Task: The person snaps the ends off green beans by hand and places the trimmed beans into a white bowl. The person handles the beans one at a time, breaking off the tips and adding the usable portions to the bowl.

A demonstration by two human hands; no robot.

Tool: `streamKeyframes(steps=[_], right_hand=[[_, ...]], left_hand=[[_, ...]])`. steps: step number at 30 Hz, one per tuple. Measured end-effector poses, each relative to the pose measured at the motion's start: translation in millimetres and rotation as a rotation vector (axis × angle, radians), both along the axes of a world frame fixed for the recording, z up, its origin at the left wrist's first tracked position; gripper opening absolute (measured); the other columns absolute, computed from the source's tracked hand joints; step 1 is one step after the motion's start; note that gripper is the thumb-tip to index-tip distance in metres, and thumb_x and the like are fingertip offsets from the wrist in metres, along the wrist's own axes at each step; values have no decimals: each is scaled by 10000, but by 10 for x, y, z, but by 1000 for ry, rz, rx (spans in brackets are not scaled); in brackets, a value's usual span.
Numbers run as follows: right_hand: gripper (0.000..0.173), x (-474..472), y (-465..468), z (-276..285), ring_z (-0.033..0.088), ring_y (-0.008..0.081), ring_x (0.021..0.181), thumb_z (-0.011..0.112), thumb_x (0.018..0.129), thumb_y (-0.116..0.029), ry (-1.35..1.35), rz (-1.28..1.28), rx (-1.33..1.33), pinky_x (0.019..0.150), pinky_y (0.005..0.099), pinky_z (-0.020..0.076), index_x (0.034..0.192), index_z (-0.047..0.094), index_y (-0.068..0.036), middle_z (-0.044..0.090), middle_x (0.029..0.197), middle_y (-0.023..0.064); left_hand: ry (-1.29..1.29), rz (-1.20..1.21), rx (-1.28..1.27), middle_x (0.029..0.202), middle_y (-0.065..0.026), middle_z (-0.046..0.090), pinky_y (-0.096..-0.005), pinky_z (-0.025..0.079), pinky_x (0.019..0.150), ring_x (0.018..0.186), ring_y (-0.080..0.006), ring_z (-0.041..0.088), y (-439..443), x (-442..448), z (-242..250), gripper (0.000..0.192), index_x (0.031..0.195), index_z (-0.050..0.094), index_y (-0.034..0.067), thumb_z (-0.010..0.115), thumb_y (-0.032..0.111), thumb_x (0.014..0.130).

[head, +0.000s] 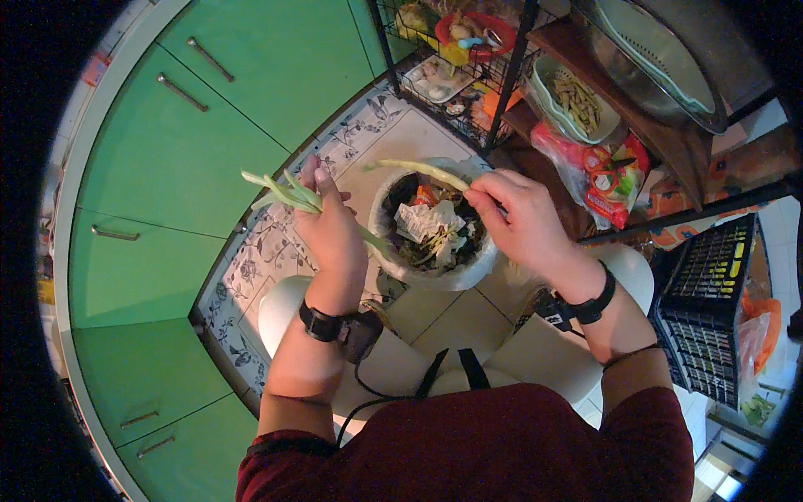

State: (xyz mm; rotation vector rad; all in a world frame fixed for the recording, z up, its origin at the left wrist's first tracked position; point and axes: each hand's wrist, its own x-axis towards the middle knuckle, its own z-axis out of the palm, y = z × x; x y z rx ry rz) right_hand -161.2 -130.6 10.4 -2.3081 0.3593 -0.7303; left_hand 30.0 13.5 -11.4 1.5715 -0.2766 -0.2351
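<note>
My left hand [329, 229] grips a small bundle of green vegetable stalks [292, 193]; their cut-looking ends stick out to the left, and a leafy tip shows below the palm. Between the thumb and fingers of my right hand [517, 216] is one end of a long, pale yellow-green stalk or leaf [426, 168]. It stretches leftward over the far rim of a round waste bin [467, 280] with a whitish plastic liner. Crumpled paper [430, 221], an orange scrap and plant trimmings lie inside the bin. My right fingers are just above its right rim.
Green cabinets [188, 144] with metal handles stand on the left. Ahead, a black wire rack [502, 94] holds a red bowl [445, 31] and a white tray. At right are a basket of bean-like pods [574, 103], red packages [608, 182] and a dark plastic crate [702, 314].
</note>
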Motion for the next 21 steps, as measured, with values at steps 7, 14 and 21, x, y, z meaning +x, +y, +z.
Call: streamKeyframes(steps=[7, 14, 21], right_hand=[[61, -82, -104, 120, 598, 333, 716, 662, 843, 2, 52, 196, -118, 630, 384, 484, 875, 610, -2, 584, 769, 138], [60, -70, -44, 79, 620, 367, 731, 648, 851, -23, -98, 56, -54, 625, 424, 496, 893, 605, -27, 605, 792, 143], [77, -14, 36, 12, 611, 269, 686, 680, 881, -60, -102, 23, 17, 592, 361, 480, 874, 617, -16, 612, 772, 126]], left_hand=[[-711, -692, 229, 836, -63, 694, -304, 517, 706, 753, -156, 643, 17, -256, -9, 344, 1246, 650, 33, 595, 20, 907], [-286, -725, 175, 801, -54, 695, -284, 521, 645, 715, -122, 638, 16, -598, -12, 190, 1116, 672, -10, 591, 76, 968], [70, -650, 154, 807, -9, 681, -220, 403, 530, 604, -54, 520, -14, -580, 48, 286, 1109, 664, 38, 529, 280, 1036]])
